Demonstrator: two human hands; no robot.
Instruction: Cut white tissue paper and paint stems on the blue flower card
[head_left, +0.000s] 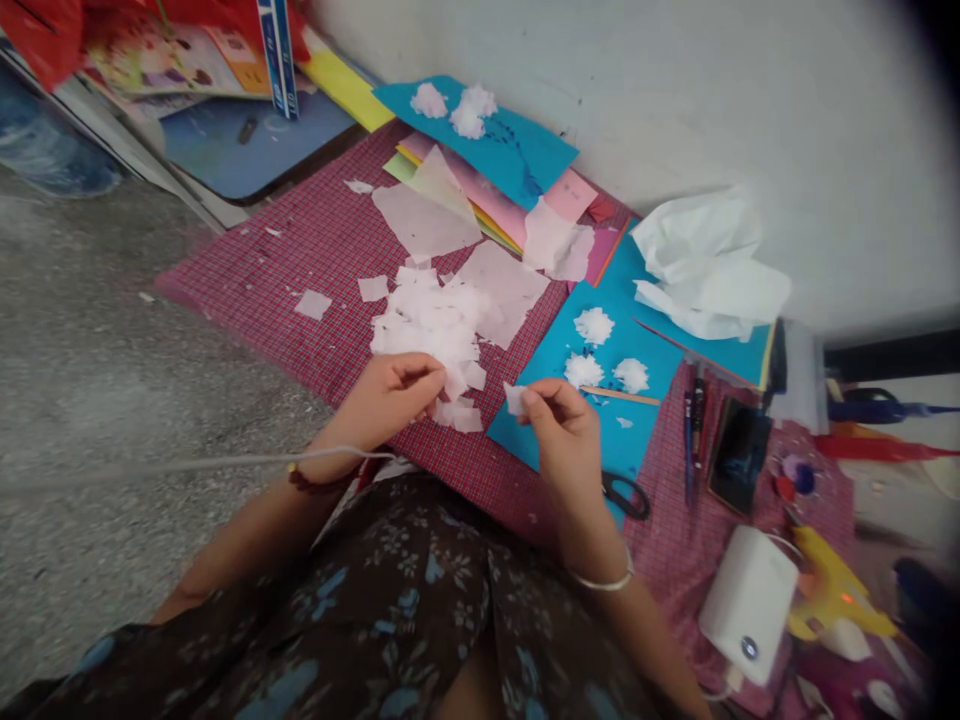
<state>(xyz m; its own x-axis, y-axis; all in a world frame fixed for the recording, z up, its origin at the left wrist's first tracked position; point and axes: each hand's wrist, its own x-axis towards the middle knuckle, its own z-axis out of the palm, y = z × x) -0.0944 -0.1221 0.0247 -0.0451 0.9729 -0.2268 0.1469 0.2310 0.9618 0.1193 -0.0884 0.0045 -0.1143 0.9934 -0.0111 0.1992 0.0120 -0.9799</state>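
Note:
Between the thumb and fingers of my right hand [561,425] is a small white paper square [514,398], held above the edge of a blue sheet [540,350]. My left hand [397,392] is closed in a pinch at the near edge of a heap of white paper squares [431,318]; what its fingertips hold, if anything, is hidden. On the blue sheet lie several fluffy white paper flowers [594,326], with a thin wooden stick [621,396] beside them. Black-handled scissors [626,495] lie partly behind my right wrist.
A second blue sheet with white flowers [474,110] rests on coloured papers against the wall. Crumpled white tissue [709,265] lies at the right, near pens [694,430], a phone [739,455], a white power bank [750,600] and a yellow glue gun [832,580]. A cable [225,466] crosses my left wrist.

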